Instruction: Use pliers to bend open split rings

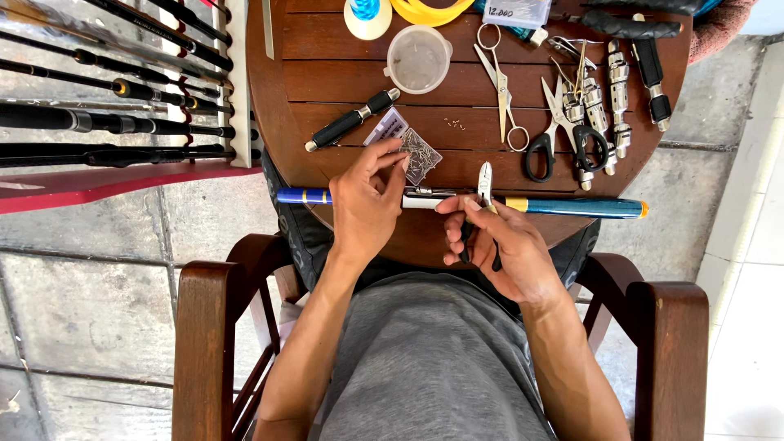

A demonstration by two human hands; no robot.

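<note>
Both hands are busy at the near edge of the round brown wooden table (343, 57). The left hand (366, 200) is curled, with its fingertips pinched together over a small clear bag of thin metal pins (419, 153). The right hand (498, 245) is closed around small black-handled cutting pliers (485, 184), whose shiny tip points up.

A long blue fishing rod with yellow bands and a silver middle part (572, 207) lies flat across the table edge, from side to side. It runs under both hands, and the silver part sits between them. The pliers' tip is right at the rod.

Farther back lie a black and silver rod handle (351, 121), a clear plastic cup (418, 57), silver scissors (501, 90), black-handled scissors (559, 131) and some silver reel seats (618, 90). Dark fishing rods (106, 122) rest on a rack to the left. The person sits in a brown wooden chair (204, 343).
</note>
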